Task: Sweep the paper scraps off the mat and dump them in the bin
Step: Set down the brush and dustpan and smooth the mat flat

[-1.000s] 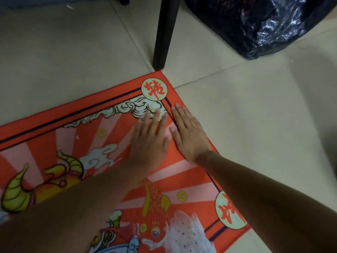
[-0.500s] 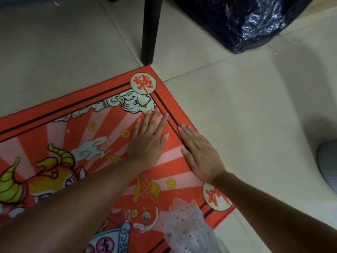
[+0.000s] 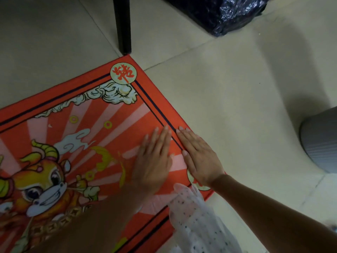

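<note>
Dim, soft light; blurred forearms

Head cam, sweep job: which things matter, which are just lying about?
Job: mat; small paper scrap; grey ribbed bin; left hand and right hand, flat on mat.
Lying about: black furniture leg; dark plastic bag; spotted sheer fabric.

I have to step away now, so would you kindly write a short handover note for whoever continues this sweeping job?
Left hand: open, flat on the red mat, fingers pointing to its far corner.
Right hand: open, flat along the mat's right border, next to the left hand.
Scraps: one small pale scrap lies on the mat left of the hands; whether any sit under the palms cannot be told.
Bin: a grey ribbed bin stands on the floor to the right; a black plastic bag lies beyond the mat.
Done: nothing visibly dumped.
Left: gather the scraps, carry them to the bin.
</note>
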A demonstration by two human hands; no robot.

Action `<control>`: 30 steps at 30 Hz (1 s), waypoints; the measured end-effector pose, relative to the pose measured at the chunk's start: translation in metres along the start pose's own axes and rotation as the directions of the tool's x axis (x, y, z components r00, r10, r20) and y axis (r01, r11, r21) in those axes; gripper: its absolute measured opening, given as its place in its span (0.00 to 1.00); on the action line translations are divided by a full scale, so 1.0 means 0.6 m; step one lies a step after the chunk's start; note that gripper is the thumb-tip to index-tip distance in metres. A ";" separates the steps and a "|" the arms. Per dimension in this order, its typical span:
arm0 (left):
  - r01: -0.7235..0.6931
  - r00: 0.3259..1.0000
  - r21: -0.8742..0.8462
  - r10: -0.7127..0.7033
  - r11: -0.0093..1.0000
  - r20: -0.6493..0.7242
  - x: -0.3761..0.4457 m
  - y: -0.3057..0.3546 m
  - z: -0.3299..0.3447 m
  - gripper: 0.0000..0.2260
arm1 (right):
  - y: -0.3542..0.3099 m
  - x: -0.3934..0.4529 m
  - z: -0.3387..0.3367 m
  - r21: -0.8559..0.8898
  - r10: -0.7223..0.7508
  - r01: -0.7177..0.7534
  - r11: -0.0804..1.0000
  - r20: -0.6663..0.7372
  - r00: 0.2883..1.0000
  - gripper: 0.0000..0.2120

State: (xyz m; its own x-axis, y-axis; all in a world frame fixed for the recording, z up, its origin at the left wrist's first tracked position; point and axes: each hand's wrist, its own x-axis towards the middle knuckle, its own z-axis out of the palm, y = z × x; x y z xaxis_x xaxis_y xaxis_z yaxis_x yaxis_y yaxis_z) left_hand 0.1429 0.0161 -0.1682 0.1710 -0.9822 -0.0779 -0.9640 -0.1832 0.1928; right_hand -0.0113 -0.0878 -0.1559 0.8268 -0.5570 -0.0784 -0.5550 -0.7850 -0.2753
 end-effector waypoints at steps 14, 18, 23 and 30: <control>-0.049 0.999 0.019 0.048 0.999 0.022 -0.021 0.026 0.020 0.29 | 0.017 -0.065 -0.004 -0.090 0.025 -0.017 0.996 0.081 0.996 0.28; -0.050 0.998 0.009 0.050 0.999 0.030 -0.022 0.026 0.023 0.29 | 0.017 -0.063 -0.004 -0.070 0.021 -0.015 0.997 0.083 0.996 0.28; -0.057 0.998 0.003 0.057 0.998 0.032 -0.020 0.026 0.020 0.28 | 0.015 -0.062 -0.006 -0.046 0.042 -0.040 0.998 0.045 0.998 0.28; -0.059 0.996 -0.033 0.061 0.998 0.071 -0.019 0.024 0.008 0.29 | 0.011 -0.061 -0.007 -0.063 0.036 -0.033 0.997 0.038 0.999 0.27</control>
State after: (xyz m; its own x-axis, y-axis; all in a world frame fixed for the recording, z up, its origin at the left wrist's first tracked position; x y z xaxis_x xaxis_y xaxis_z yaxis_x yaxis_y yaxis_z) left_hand 0.1260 0.0247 -0.1694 0.0969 -0.9861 -0.1352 -0.9652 -0.1262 0.2290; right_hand -0.0457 -0.0739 -0.1506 0.8093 -0.5740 -0.1248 -0.5869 -0.7814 -0.2121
